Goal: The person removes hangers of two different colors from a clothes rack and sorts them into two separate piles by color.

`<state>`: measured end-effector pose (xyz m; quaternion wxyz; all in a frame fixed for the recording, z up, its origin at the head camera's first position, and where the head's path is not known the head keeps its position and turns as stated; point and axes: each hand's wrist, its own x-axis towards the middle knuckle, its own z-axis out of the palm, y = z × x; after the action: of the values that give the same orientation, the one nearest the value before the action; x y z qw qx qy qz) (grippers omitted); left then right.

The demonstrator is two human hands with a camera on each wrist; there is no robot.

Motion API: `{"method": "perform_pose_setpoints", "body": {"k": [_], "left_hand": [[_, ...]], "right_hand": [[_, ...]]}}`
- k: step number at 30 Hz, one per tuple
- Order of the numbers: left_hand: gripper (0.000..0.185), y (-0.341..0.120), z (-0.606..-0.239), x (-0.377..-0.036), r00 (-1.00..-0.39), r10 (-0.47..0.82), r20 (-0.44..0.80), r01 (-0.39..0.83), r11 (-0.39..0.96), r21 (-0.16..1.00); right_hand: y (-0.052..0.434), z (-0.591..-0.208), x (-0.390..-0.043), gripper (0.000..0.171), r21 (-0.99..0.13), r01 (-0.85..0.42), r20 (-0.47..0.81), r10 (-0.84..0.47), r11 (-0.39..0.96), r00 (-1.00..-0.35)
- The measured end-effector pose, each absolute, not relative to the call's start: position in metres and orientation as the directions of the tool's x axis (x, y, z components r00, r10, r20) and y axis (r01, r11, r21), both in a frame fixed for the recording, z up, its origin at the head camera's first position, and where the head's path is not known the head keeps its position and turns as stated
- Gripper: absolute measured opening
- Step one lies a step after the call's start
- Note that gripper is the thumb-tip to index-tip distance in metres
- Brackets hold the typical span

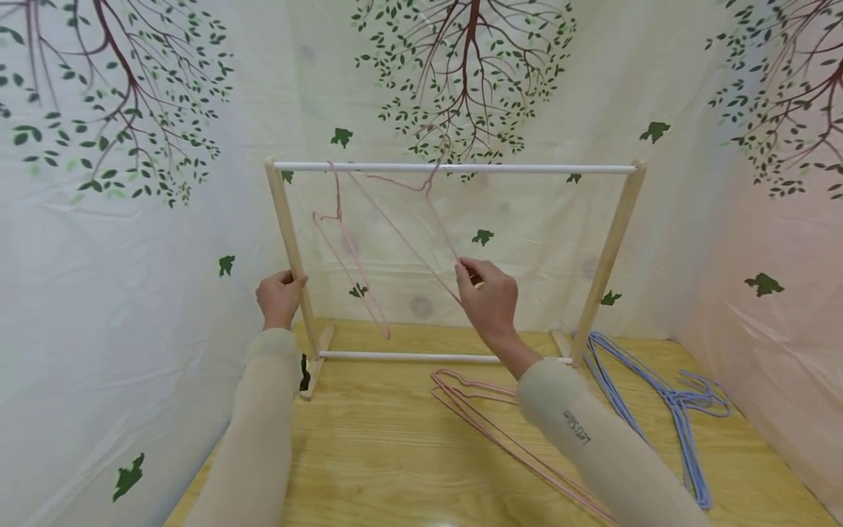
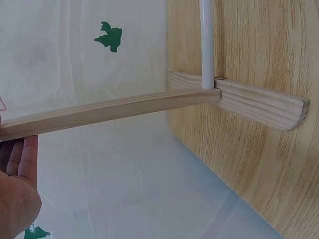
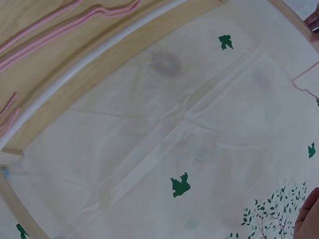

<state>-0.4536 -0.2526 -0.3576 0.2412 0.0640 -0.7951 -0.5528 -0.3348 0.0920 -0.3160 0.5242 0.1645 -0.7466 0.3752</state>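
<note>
A wooden rack (image 1: pixel 609 249) with a white top rod (image 1: pixel 527 168) stands on the table. My left hand (image 1: pixel 283 282) grips the rack's left post (image 1: pixel 293 241), which also shows in the left wrist view as the post (image 2: pixel 109 112) above my palm (image 2: pixel 17 189). My right hand (image 1: pixel 469 272) pinches the lower corner of a pink wire hanger (image 1: pixel 402 234), which hangs tilted with its hook at the top rod. A second pink hanger (image 1: pixel 339 205) hangs from the rod near the left post.
Several pink hangers (image 1: pixel 474 410) lie on the wooden table (image 1: pixel 395 454) in front of the rack, also seen as pink hangers (image 3: pixel 65 25) in the right wrist view. A pile of blue hangers (image 1: pixel 665 395) lies at the right. Tree-print cloth walls (image 1: pixel 132 256) close in on three sides.
</note>
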Motion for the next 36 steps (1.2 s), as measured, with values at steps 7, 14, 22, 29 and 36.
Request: {"method": "perform_pose_setpoints", "body": {"k": [7,14,22,29,36], "left_hand": [[0.032,-0.252,-0.359,-0.453,-0.871,-0.374,0.319,0.165,0.388,0.907],[0.032,-0.249,-0.359,-0.449,-0.871,-0.356,0.337,0.183,0.402,0.897],[0.033,-0.251,-0.356,-0.448,-0.869,-0.357,0.342,0.184,0.408,0.894],[0.033,-0.252,-0.356,-0.449,-0.872,-0.356,0.336,0.18,0.405,0.896],[0.033,-0.252,-0.355,-0.449,-0.874,-0.355,0.332,0.182,0.394,0.901]], "right_hand": [[0.133,-0.338,-0.317,0.012,-0.365,-0.679,0.924,0.162,0.637,-0.346],[0.176,-0.371,-0.291,0.012,-0.413,-0.667,0.905,0.2,0.62,-0.374],[0.192,-0.397,-0.243,0.017,-0.403,-0.652,0.895,0.129,0.643,-0.426],[0.222,-0.441,-0.241,0.023,-0.419,-0.67,0.876,0.079,0.613,-0.475],[0.238,-0.471,-0.228,0.023,-0.485,-0.601,0.813,0.075,0.635,-0.577]]}}
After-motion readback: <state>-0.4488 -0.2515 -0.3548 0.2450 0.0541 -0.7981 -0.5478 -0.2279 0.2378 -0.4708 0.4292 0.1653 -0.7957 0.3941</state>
